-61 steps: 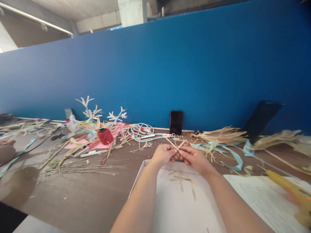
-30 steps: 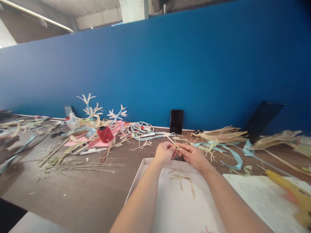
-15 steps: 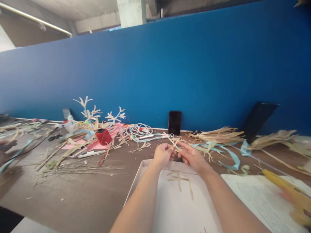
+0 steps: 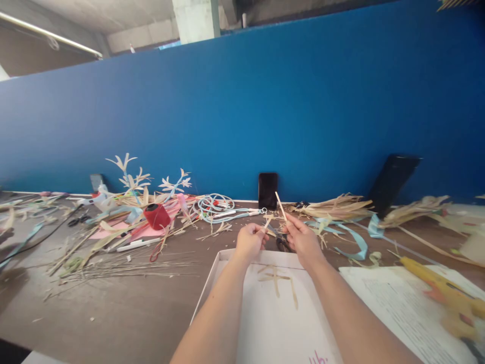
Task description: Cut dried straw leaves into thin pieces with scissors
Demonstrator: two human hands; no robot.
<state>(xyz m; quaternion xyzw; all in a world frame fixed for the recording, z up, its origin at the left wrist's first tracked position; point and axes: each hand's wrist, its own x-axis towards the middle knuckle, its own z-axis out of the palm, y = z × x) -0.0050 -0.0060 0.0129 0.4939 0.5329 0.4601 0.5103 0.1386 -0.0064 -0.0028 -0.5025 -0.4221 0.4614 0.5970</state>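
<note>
My left hand (image 4: 250, 243) pinches a short pale straw strip (image 4: 268, 221) between thumb and fingertips. In my right hand (image 4: 304, 241), a longer thin straw strip (image 4: 280, 205) points up and to the left. The two strips are apart. Dark-handled scissors (image 4: 282, 243) lie on the table between my hands, partly covered by the right fingers. Below my forearms is a shallow white box (image 4: 206, 287), with flat tan strips (image 4: 276, 278) on its white base forming a character-like shape. Purple marks (image 4: 319, 360) show near its bottom.
Left of the box lie a red spool (image 4: 156, 216), a white pen (image 4: 136, 244), thin stems (image 4: 129, 268) and straw flowers (image 4: 132, 179). A phone (image 4: 267, 190) leans on the blue partition (image 4: 242, 111). At right, a yellow glue gun (image 4: 435, 283) rests on printed paper (image 4: 379, 288).
The strips were crossed between my hands; now they are separated, one in each hand. My right hand has turned its strip more upright. The scissors between the hands have come into view.
</note>
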